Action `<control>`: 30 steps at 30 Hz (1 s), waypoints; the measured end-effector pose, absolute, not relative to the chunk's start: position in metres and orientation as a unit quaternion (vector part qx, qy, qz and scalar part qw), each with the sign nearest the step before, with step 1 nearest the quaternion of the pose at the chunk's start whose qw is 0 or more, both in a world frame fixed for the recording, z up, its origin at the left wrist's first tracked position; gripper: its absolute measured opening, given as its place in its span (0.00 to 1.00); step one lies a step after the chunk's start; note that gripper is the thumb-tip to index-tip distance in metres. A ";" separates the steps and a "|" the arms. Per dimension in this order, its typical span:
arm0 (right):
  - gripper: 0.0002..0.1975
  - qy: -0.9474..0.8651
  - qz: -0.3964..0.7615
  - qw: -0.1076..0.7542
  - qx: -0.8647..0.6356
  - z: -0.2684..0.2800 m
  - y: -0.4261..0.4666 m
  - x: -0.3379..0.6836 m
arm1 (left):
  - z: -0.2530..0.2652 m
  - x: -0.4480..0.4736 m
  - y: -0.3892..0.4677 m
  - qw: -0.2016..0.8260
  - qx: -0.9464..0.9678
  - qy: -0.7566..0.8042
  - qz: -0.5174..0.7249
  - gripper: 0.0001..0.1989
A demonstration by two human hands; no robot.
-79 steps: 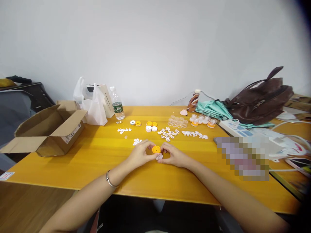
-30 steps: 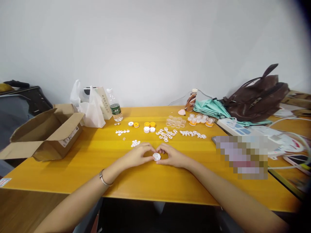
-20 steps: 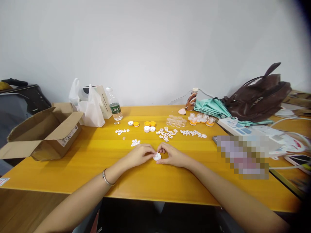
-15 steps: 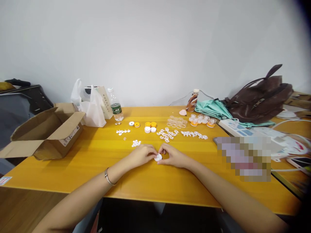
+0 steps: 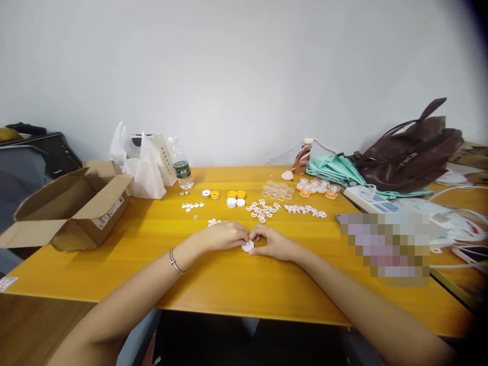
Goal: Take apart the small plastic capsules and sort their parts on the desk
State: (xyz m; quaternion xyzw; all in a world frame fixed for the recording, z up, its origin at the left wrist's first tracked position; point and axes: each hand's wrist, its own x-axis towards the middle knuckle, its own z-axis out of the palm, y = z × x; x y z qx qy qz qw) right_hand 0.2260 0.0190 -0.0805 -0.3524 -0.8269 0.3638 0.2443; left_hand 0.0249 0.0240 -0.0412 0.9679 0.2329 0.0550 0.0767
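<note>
A small white round plastic part [image 5: 248,247] is between my two hands, just above or on the table; I cannot tell which. My right hand [image 5: 273,244] grips its right edge between thumb and curled fingers. From the other side, my left hand [image 5: 227,236] has its fingertips closed on the top and left of the same part. Several small white pieces [image 5: 213,222] lie behind my left hand, partly hidden by it. Farther back are white openwork pieces [image 5: 262,210] and a row of similar white pieces [image 5: 305,210].
White and orange round caps [image 5: 236,198], clear plastic cups [image 5: 277,190] and orange-based clear pieces [image 5: 318,188] stand toward the back. An open cardboard box [image 5: 91,208] and a water bottle [image 5: 182,168] are left. A power strip [image 5: 368,199] and brown bag [image 5: 412,155] are right.
My left hand has shifted slightly and its wrist has turned, so it now covers more of the small white pieces behind it. Both hands stay on the white round part.
</note>
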 end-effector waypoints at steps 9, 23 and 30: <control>0.14 -0.836 0.353 0.241 -0.345 -0.076 0.016 0.226 | -0.048 0.027 0.023 0.092 0.961 0.242 0.095 0.08; 0.15 -0.836 0.355 0.222 -0.354 -0.076 0.016 0.227 | -0.031 -0.060 0.055 0.041 0.893 0.441 0.076 0.07; 0.15 -0.836 0.359 0.225 -0.350 -0.075 0.016 0.227 | -0.039 -0.052 0.058 0.022 0.909 0.411 0.065 0.08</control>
